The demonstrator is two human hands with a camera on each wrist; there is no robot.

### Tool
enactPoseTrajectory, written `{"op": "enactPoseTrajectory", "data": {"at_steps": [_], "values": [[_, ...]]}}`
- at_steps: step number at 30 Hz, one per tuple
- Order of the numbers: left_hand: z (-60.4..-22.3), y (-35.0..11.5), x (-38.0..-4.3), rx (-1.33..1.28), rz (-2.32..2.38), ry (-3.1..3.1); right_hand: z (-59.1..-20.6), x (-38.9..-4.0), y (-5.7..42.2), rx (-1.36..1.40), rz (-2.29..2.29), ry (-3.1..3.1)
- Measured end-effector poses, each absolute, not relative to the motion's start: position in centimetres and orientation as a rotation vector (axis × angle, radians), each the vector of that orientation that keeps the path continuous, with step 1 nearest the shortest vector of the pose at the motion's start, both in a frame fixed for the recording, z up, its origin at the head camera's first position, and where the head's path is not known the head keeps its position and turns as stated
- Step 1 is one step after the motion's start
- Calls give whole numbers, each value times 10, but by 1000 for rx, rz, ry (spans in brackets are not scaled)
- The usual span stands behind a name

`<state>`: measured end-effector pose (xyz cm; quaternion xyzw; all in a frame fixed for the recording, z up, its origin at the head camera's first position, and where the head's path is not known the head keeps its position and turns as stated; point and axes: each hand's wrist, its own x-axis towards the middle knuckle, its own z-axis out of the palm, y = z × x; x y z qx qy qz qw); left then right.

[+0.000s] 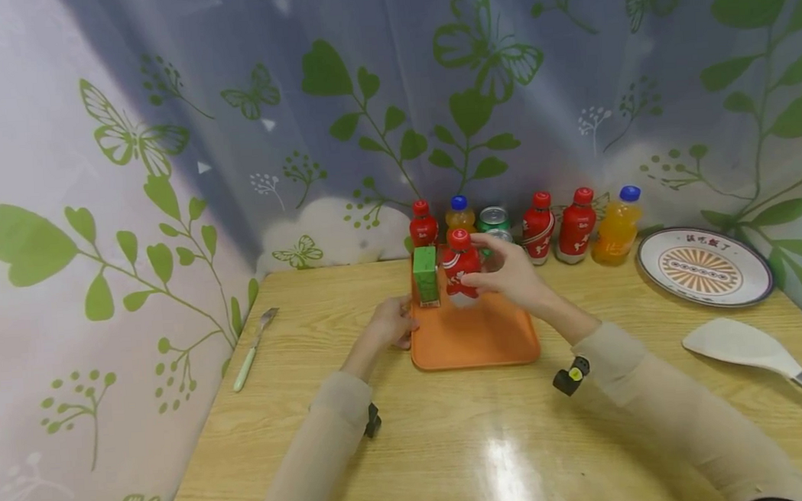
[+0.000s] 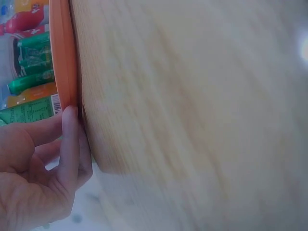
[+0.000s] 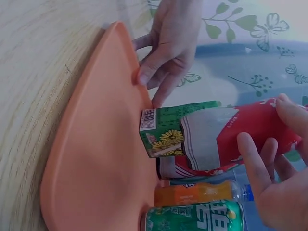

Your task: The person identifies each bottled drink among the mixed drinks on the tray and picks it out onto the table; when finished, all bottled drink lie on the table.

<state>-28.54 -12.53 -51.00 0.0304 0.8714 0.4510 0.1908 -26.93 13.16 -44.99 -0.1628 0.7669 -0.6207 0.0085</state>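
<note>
My right hand (image 1: 513,278) grips a red-labelled drink bottle (image 1: 458,261) with a red cap, thumb on one side and fingers on the other. The bottle is upright over the orange tray (image 1: 475,342); in the right wrist view its base (image 3: 199,139) is off the tray surface. Just left of it, a green drink carton (image 1: 426,276) stands on the tray. My left hand (image 1: 390,324) pinches the tray's left rim, its thumb on the rim in the right wrist view. Behind them are another red bottle (image 1: 423,224), an orange-juice bottle (image 1: 460,215) and green cans (image 1: 493,218).
To the right of the cans stand two red bottles (image 1: 539,230) and an orange drink bottle (image 1: 618,229) with a blue cap. A patterned plate (image 1: 705,266) and a white spatula (image 1: 744,344) lie at the right. A fork (image 1: 255,350) lies at the left, near the curtain.
</note>
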Motion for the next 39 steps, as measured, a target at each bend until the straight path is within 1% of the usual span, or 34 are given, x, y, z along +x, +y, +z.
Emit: {"op": "enactPoseTrajectory", "data": {"at_steps": [19,39], "values": [[-508,-124,-285,61,1248,2448,-431,-265,170,-555,-1927,2326],[-509,-124,-285,36,1237,2451,-426,-263,219,-424,-1966,2446]]}}
